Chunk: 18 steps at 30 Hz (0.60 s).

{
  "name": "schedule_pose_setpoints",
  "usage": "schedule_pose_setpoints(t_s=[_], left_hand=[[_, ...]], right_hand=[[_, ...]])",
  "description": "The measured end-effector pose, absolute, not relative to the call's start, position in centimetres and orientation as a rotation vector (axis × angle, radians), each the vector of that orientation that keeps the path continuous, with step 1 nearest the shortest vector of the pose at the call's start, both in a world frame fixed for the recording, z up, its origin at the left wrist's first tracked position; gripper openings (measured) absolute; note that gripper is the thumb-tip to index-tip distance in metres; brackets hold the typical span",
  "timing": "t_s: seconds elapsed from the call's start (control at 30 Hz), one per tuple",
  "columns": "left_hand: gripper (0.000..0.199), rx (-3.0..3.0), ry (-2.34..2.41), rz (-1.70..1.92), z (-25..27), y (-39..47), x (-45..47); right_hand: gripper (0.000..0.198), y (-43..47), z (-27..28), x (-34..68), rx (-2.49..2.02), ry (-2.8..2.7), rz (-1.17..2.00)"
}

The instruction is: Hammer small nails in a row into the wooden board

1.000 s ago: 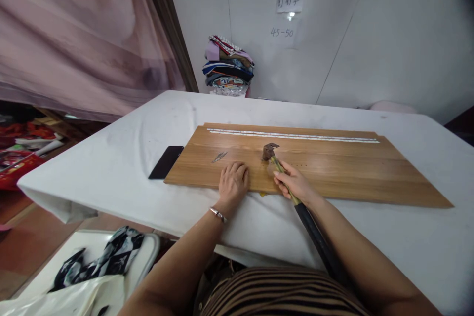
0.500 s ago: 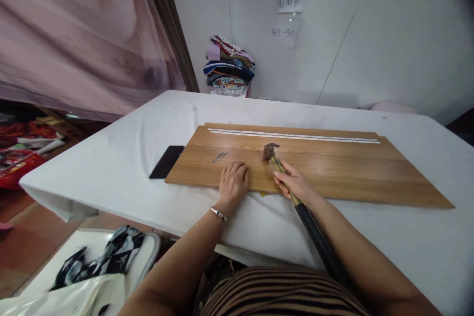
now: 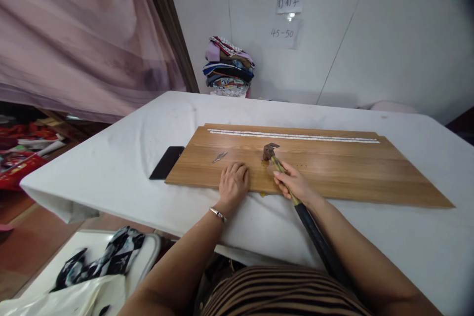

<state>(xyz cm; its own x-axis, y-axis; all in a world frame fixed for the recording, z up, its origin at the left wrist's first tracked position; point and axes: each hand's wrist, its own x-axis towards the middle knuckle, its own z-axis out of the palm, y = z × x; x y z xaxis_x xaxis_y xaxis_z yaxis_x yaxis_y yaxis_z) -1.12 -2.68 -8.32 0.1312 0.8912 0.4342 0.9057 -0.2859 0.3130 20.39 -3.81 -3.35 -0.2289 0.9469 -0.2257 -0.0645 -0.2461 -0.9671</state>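
In the head view, my right hand (image 3: 294, 182) is wrapped around the shaft of a claw hammer (image 3: 305, 217), close below its rusty head. That head rests on or just over the wooden board (image 3: 348, 173); exact contact cannot be told. The black grip runs back toward my body. My left hand (image 3: 234, 181) lies palm down on the board's near edge, fingers stretched forward and holding nothing. A small bunch of nails (image 3: 219, 157) lies on the board ahead of it. Right of the hammer, a short row of tiny dark marks or nails (image 3: 299, 165) shows in the wood.
Two white measuring strips (image 3: 296, 136) run along the board's far side. A flat black slab (image 3: 166, 163) pokes out at its left end. The white-covered table (image 3: 122, 158) meets a wall behind, where folded cloths (image 3: 229, 66) are stacked. A white chair (image 3: 148, 252) holds fabric at lower left.
Both hands, the hammer and the board stay as they were. Only a very slight shift of the camera shows.
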Motion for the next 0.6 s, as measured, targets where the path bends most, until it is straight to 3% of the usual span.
schedule_pose_setpoints(t_s=[0.6], left_hand=[[0.021, -2.356, -1.873, -0.866, -8.17, -2.69, -1.1]], right_hand=[[0.071, -3.84, -3.21, 20.4, -1.195, -1.175, 1.601]])
